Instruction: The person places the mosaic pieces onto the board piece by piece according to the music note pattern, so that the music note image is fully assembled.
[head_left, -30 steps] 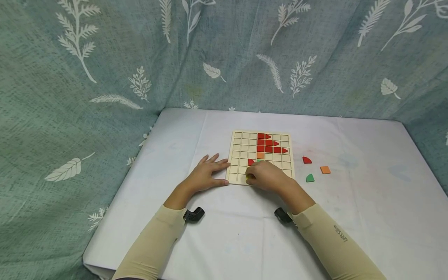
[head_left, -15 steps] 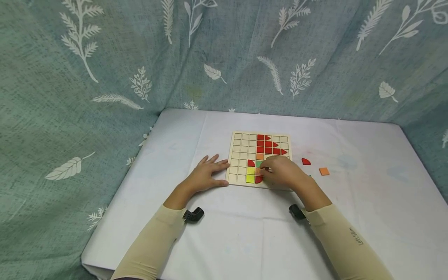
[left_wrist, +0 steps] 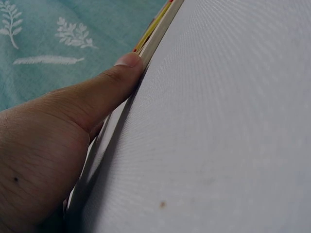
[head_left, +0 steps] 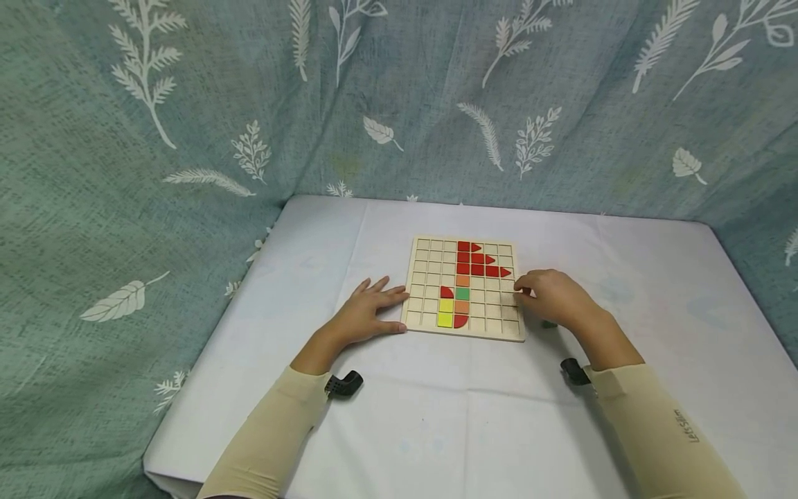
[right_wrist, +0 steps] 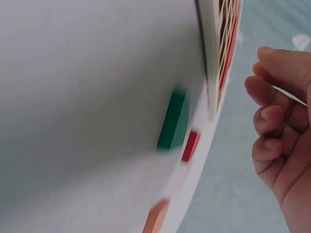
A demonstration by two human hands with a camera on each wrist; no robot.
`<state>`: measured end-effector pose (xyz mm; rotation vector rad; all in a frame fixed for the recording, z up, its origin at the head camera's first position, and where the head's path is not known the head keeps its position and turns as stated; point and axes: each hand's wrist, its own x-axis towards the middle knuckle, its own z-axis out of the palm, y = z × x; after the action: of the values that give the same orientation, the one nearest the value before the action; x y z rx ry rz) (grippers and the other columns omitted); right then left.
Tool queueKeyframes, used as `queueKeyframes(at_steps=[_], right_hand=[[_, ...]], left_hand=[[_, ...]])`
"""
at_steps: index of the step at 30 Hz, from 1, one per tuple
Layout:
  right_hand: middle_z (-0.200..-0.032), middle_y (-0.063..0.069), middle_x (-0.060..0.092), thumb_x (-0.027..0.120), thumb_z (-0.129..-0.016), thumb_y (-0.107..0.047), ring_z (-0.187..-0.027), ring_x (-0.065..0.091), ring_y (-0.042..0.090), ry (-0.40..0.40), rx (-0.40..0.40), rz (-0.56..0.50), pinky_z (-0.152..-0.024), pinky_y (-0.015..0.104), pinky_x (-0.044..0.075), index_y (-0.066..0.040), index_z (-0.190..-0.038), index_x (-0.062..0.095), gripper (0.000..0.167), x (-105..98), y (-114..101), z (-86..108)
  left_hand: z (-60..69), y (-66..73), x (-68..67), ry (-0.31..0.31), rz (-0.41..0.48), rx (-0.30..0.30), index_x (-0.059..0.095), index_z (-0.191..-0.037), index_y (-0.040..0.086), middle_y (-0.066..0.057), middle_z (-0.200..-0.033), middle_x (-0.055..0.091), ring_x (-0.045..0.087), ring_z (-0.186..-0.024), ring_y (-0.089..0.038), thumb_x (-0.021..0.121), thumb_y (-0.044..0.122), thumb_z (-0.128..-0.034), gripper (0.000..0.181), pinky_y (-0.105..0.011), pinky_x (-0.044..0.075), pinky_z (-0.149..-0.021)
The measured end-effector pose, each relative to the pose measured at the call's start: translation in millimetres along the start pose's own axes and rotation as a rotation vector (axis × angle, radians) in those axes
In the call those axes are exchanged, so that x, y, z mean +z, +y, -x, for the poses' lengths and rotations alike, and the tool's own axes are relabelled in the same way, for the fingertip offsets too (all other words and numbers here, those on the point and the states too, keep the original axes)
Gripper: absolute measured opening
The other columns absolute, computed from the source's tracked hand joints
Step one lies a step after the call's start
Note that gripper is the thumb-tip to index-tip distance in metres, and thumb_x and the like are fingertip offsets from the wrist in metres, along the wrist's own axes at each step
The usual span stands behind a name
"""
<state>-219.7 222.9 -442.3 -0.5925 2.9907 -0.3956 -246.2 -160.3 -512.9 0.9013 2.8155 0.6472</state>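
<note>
A square wooden grid board (head_left: 494, 313) lies on the table with flat coloured pieces set in its cells. Red pieces (head_left: 477, 269) form three rows at the top; orange, green (head_left: 462, 294), yellow (head_left: 445, 312) and more red pieces sit below. My left hand (head_left: 369, 313) has its fingers spread, and its thumb and fingertips touch the board's left edge. Just off the right edge is my right hand (head_left: 557, 298), fingers loosely bent and holding nothing. Under it a green quarter-round piece (right_wrist: 173, 121) lies on the cloth.
Beyond the green piece, a red piece (right_wrist: 191, 146) and an orange piece (right_wrist: 156, 217) lie loose; the right hand hides them in the head view. White cloth (head_left: 399, 416) covers the table, and a patterned blue-green curtain (head_left: 424, 90) hangs behind.
My right hand has moved right, from the lower part of the board to beyond its right edge, uncovering yellow, orange and red pieces. The left hand has stayed in place.
</note>
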Motion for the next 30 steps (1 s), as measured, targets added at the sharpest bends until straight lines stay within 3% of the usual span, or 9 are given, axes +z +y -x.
queueKeyframes(at_steps=[7, 14, 24, 30], right_hand=[[-0.099, 0.009, 0.07, 0.069, -0.09, -0.016, -0.09, 0.062, 0.025, -0.002, 0.042, 0.004, -0.082, 0.045, 0.052, 0.0, -0.105, 0.072, 0.022, -5, 21, 7.9], [-0.088, 0.003, 0.065, 0.072, -0.088, -0.014, -0.081, 0.058, 0.022, -0.004, 0.094, 0.016, -0.077, 0.042, 0.051, -0.001, -0.101, 0.072, 0.019, -3, 32, 9.5], [-0.096, 0.01, 0.066, 0.072, -0.088, -0.026, -0.087, 0.06, 0.027, -0.07, 0.17, 0.04, -0.08, 0.047, 0.05, 0.001, -0.106, 0.069, 0.032, 0, 40, 3.6], [-0.092, 0.008, 0.064, 0.073, -0.088, -0.023, -0.083, 0.059, 0.026, -0.088, 0.191, 0.055, -0.078, 0.046, 0.051, -0.001, -0.103, 0.069, 0.027, 0, 39, -2.8]], left_hand=[[-0.1, -1.0, 0.9, 0.003, -0.001, 0.002, 0.052, -0.143, 0.027, 0.016, -0.148, 0.039, 0.013, -0.147, -0.018, 0.059, 0.077, -0.0738, 0.086, -0.043, -0.002, -0.118], [0.3, 0.3, -0.2, 0.004, 0.005, 0.005, 0.052, -0.143, 0.026, 0.015, -0.148, 0.039, 0.014, -0.147, -0.018, 0.06, 0.076, -0.0739, 0.085, -0.043, -0.002, -0.118], [0.9, 1.3, -1.2, -0.004, -0.007, 0.012, 0.052, -0.143, 0.026, 0.015, -0.149, 0.039, 0.014, -0.147, -0.019, 0.06, 0.076, -0.0749, 0.085, -0.044, -0.001, -0.118], [1.1, 0.6, -0.9, -0.001, -0.006, 0.012, 0.052, -0.143, 0.026, 0.015, -0.149, 0.04, 0.013, -0.147, -0.019, 0.058, 0.078, -0.0745, 0.086, -0.044, -0.001, -0.118]])
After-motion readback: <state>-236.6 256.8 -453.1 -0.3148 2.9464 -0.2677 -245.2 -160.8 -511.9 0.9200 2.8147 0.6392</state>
